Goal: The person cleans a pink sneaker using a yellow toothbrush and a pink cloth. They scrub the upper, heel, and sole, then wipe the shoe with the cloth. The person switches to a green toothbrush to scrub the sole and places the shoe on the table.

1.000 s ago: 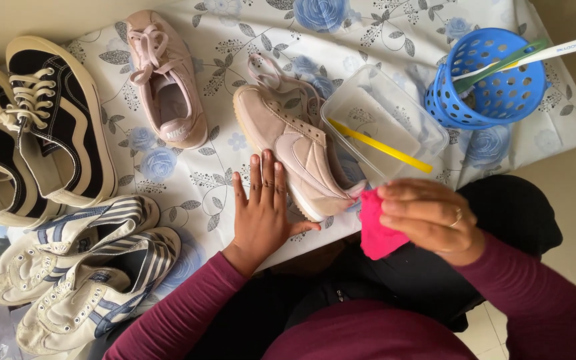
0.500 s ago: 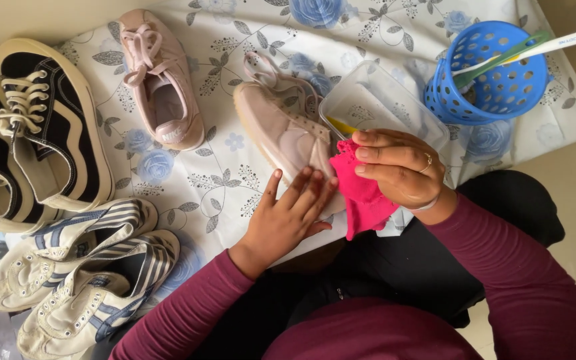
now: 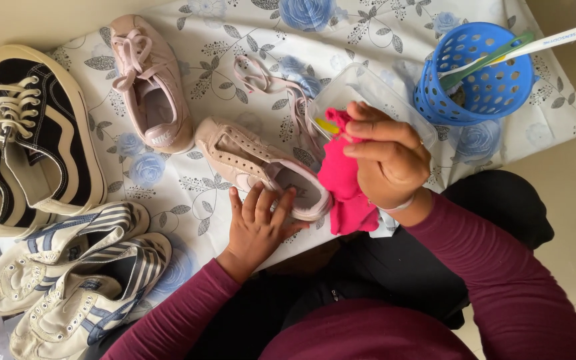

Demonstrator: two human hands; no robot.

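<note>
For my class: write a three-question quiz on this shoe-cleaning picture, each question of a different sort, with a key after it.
1. True or false: the right hand holds a bright pink cloth.
2. Multiple choice: the left hand rests on
A. a black and white sneaker
B. the pale pink shoe without laces
C. the blue basket
3. Fill in: the loose pink laces lie on the ______ cloth patterned with blue roses.

Key
1. True: the fingers pinch it above the shoe's heel end.
2. B: the fingers lie against its side near the opening.
3. Floral: it covers the surface under the pink pair and the basket.
</note>
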